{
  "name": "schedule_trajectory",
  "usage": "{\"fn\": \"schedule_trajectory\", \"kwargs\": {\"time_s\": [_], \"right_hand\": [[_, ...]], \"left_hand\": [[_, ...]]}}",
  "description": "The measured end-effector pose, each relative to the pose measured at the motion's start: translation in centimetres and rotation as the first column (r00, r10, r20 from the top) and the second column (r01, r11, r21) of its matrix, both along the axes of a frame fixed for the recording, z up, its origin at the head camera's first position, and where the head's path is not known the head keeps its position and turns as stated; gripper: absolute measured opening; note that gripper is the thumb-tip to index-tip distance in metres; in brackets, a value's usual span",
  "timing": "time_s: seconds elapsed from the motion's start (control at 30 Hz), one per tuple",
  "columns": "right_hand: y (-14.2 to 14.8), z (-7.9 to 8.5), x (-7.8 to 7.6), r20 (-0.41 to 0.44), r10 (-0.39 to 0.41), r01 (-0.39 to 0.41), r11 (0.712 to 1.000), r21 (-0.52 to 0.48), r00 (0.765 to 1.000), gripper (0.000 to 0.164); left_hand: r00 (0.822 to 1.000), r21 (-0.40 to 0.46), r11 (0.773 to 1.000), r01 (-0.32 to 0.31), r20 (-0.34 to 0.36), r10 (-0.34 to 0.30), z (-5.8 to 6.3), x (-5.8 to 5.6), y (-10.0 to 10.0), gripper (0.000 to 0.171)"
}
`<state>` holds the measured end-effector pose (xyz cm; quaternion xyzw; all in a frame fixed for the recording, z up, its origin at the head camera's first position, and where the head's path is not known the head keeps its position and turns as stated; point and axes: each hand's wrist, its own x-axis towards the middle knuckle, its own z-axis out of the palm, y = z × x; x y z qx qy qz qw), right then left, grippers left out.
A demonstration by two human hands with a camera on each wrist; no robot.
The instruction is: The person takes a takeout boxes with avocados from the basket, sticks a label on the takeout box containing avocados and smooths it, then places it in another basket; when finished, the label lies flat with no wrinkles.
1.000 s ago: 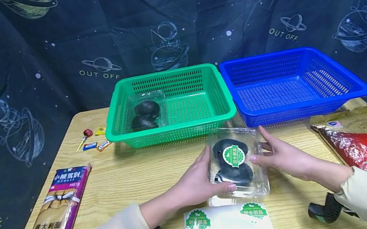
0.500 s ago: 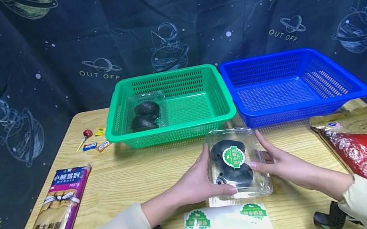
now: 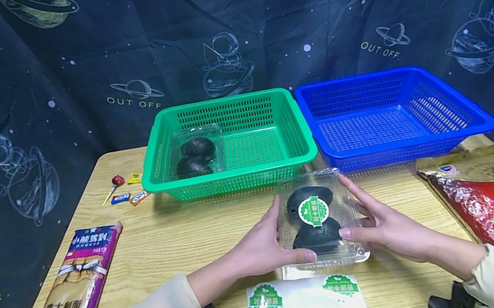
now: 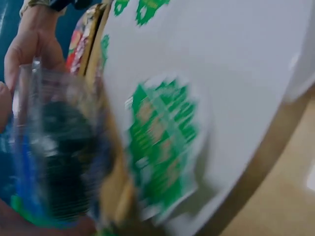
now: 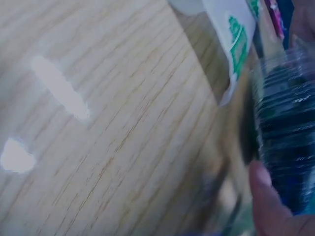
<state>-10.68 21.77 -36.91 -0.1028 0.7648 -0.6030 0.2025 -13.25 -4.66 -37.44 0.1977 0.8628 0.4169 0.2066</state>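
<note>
A: Hard-to-see stuff first?

B: Left wrist view is smeared; the clear rectangular plastic clamshell box [image 3: 349, 255] is a blur at its lower left; right wrist view chops the box at the right edge; in the head view, frame bottom cuts the white paper sheet with green printed labels [image 3: 305, 297]; right edge cuts the red plastic bag with fruit print [image 3: 480, 197].

A: Where's the box, head view?

B: Just below and right of centre; can't tell if its underside meets the pale wood-grain table [image 3: 169, 243]; two dark oval fruits [image 3: 308, 198] inside, partly covered by a round green-and-white sticker [image 3: 314, 211].

A: Hands?

B: Left hand [image 3: 262, 244] grips the box's left side, thumb over the lower left of the lid, index up along the edge, other fingers hidden; right hand [image 3: 381, 224] grips the right side, thumb on the lid, index stretched toward the top right corner, the rest half seen beside the box; thumbs and fingers spread wide across it.

A: Around it?

B: Green plastic mesh basket [image 3: 231, 178], upper middle, with a second clear plastic box [image 3: 219, 148] in it, near end masked by the front rim; blue plastic mesh basket [image 3: 407, 142], upper right.
</note>
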Motion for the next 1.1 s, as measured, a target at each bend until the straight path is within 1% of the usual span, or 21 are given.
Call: {"fn": "schedule_trajectory", "kwargs": {"time_s": [0.03,0.07,0.1,0.13,0.17,0.2,0.23,0.27,0.3,0.33,0.4,0.47,0.53,0.63,0.7,0.73,0.77,0.9,0.97,1.03,1.1], "right_hand": [[0.2,0.1,0.2,-0.007,-0.008,0.008,1.0,0.017,1.0,0.095],[0.4,0.3,0.4,-0.012,-0.018,0.018,0.999,0.037,1.0,0.095],[0.6,0.5,0.6,-0.02,-0.023,0.024,0.998,0.054,1.0,0.095],[0.8,0.7,0.8,-0.029,-0.031,0.033,0.997,0.071,0.999,0.095],[1.0,0.9,1.0,-0.032,-0.035,0.038,0.996,0.08,0.999,0.095],[1.3,1.1,1.2,-0.032,-0.039,0.042,0.995,0.086,0.999,0.095],[1.5,1.2,1.4,-0.039,-0.045,0.049,0.994,0.099,0.998,0.095],[1.8,1.4,1.5,-0.042,-0.051,0.056,0.993,0.106,0.998,0.095],[2.0,1.5,1.6,-0.033,-0.058,0.061,0.993,0.102,0.998,0.096],[2.2,1.6,1.6,-0.027,-0.066,0.068,0.992,0.102,0.997,0.096],[2.6,1.8,1.8,-0.008,-0.08,0.081,0.992,0.097,0.997,0.096],[3.0,2.1,1.8,0.012,-0.087,0.086,0.993,0.087,0.996,0.097],[3.4,2.3,1.8,0.035,-0.092,0.089,0.993,0.079,0.995,0.097],[4.3,2.8,1.9,0.077,-0.091,0.086,0.994,0.071,0.993,0.097],[5.2,3.4,2.1,0.104,-0.094,0.086,0.993,0.077,0.99,0.096],[5.7,3.7,2.1,0.11,-0.083,0.075,0.994,0.082,0.99,0.095],[6.3,4.1,2.2,0.121,-0.079,0.068,0.994,0.087,0.989,0.094],[9.2,6.3,2.3,0.142,-0.062,0.043,0.99,0.134,0.988,0.09],[10.7,7.5,2.1,0.114,-0.048,0.032,0.989,0.144,0.992,0.088],[12.2,8.8,1.5,0.087,-0.073,0.06,0.987,0.147,0.993,0.085],[13.4,10.2,0.3,0.058,-0.104,0.095,0.985,0.143,0.993,0.084]], "left_hand": [[0.997,-0.044,0.999,0.004,-0.076,-0.008,0.3,0.0,0.1,0.121],[0.984,-0.09,0.996,0.009,-0.179,-0.025,0.6,-0.1,0.2,0.117],[0.952,-0.143,0.99,0.01,-0.3,-0.053,1.0,-0.3,0.3,0.115],[0.908,-0.18,0.984,0.004,-0.411,-0.079,1.4,-0.5,0.5,0.111],[0.855,-0.216,0.976,-0.004,-0.507,-0.109,1.8,-0.9,0.7,0.106],[0.794,-0.25,0.968,-0.007,-0.59,-0.147,2.3,-1.5,1.0,0.101],[0.735,-0.29,0.957,-0.008,-0.65,-0.191,2.7,-2.3,1.4,0.096],[0.688,-0.328,0.945,-0.004,-0.686,-0.235,3.1,-3.2,1.8,0.091],[0.662,-0.367,0.93,0.002,-0.697,-0.276,3.5,-4.1,2.3,0.087],[0.654,-0.413,0.911,0.006,-0.688,-0.316,3.9,-5.1,2.9,0.083],[0.652,-0.501,0.865,0.014,-0.651,-0.388,4.4,-7.0,4.1,0.079],[0.668,-0.568,0.823,0.023,-0.603,-0.435,4.5,-8.8,5.3,0.076],[0.689,-0.614,0.788,0.041,-0.554,-0.468,4.4,-10.2,6.4,0.075],[0.72,-0.649,0.756,0.082,-0.486,-0.495,4.1,-11.6,7.5,0.071],[0.732,-0.657,0.747,0.105,-0.457,-0.505,4.0,-12.0,7.9,0.069],[0.736,-0.659,0.744,0.113,-0.448,-0.508,3.9,-12.2,7.9,0.068],[0.735,-0.663,0.739,0.117,-0.443,-0.514,3.9,-12.2,8.0,0.067],[0.713,-0.676,0.728,0.114,-0.455,-0.534,3.6,-12.4,7.9,0.066],[0.7,-0.679,0.725,0.112,-0.464,-0.543,3.5,-12.4,7.9,0.067],[0.691,-0.68,0.724,0.114,-0.47,-0.55,3.4,-12.4,7.9,0.068],[0.684,-0.679,0.724,0.12,-0.472,-0.556,3.3,-12.5,8.0,0.068]]}}
